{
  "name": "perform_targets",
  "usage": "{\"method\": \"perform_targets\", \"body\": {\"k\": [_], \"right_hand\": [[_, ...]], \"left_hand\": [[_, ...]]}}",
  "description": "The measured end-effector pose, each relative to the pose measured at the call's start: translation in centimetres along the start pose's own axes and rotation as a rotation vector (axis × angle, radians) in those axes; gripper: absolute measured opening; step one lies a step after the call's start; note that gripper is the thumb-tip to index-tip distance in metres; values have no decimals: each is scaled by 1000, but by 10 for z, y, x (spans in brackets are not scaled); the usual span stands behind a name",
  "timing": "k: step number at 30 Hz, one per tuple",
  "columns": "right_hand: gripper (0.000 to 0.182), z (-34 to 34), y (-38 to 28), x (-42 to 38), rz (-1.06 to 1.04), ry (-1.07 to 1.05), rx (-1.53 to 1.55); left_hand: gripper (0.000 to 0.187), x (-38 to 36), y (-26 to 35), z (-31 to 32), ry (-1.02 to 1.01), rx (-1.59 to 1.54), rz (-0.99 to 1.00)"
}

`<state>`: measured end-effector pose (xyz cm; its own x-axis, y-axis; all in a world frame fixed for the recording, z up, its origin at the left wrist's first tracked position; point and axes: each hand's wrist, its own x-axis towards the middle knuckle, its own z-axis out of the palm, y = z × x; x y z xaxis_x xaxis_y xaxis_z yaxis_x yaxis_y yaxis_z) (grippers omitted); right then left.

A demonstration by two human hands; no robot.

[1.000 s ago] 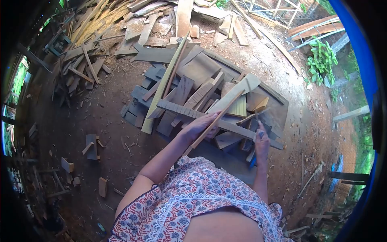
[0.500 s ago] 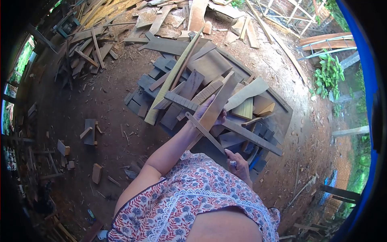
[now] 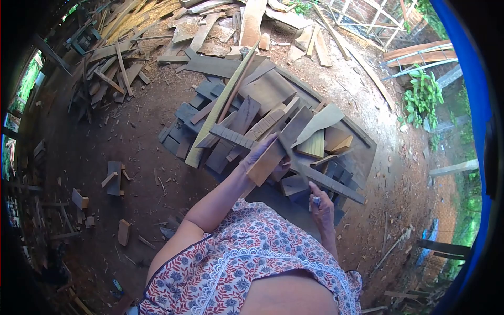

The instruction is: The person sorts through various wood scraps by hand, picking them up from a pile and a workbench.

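Observation:
My left hand (image 3: 264, 152) grips a flat wooden board (image 3: 269, 161), its fingers wrapped round the edges near the middle. The board slants over a long notched bar (image 3: 333, 184) that lies across the wood pile. To the lower right, my right hand (image 3: 321, 203) is closed round the near end of a thin flat tool (image 3: 299, 167), blurred by motion, whose far part reaches up to the board. Notched wooden pieces (image 3: 268, 123) and a pale curved piece (image 3: 323, 122) lie just beyond the board.
A low work table (image 3: 362, 137) carries the heap of wood. A long pale strip (image 3: 220, 105) leans over it. Offcuts (image 3: 115, 177) lie on the floor at left, a scrap pile (image 3: 113, 79) behind them. Large slabs (image 3: 253, 23) lie at the back; a leafy plant (image 3: 422, 94) stands right.
The board in my left hand has tilted and moved down and left. My right hand has moved slightly up and right, and the thin tool now crosses the board higher up.

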<state>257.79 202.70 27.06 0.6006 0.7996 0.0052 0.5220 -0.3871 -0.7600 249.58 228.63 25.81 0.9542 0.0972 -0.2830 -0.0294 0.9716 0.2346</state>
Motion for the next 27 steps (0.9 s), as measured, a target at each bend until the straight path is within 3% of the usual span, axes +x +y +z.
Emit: {"method": "perform_targets", "body": {"k": [4, 6, 7, 11, 14, 16, 17, 19, 22, 24, 26, 27], "right_hand": [[34, -8, 12, 16, 125, 88, 80], [36, -6, 29, 26, 50, 297, 90], [37, -10, 33, 29, 145, 326, 24], [36, -23, 15, 24, 234, 315, 47], [34, -14, 0, 7, 151, 205, 241], [34, -3, 0, -6, -84, 75, 136], [34, -1, -5, -12, -87, 72, 139], [35, 0, -18, -21, -195, -106, 59], [37, 1, -17, -20, -205, -155, -35], [36, 1, -9, -14, -198, -76, -42], [34, -3, -6, -6, 61, 88, 41], [33, -8, -6, -2, 94, 125, 53]], "left_hand": [[38, -8, 2, 5, 26, 14, -109], [36, -16, 0, 12, 40, 16, -110], [35, -19, 0, 13, 56, 16, -110], [38, -14, 3, -8, 54, 74, -46], [41, -12, 14, -27, 21, 21, 20], [43, -6, 25, -37, -31, -118, 18], [36, -5, 24, -28, 166, 66, 145], [35, -1, 29, -36, 189, 45, 104], [34, 6, 26, -45, 228, 73, 13], [32, 8, 21, -45, 244, 123, -34], [32, -4, 9, -21, 219, 369, 121], [31, -6, 7, -17, 174, 379, 79]]}}
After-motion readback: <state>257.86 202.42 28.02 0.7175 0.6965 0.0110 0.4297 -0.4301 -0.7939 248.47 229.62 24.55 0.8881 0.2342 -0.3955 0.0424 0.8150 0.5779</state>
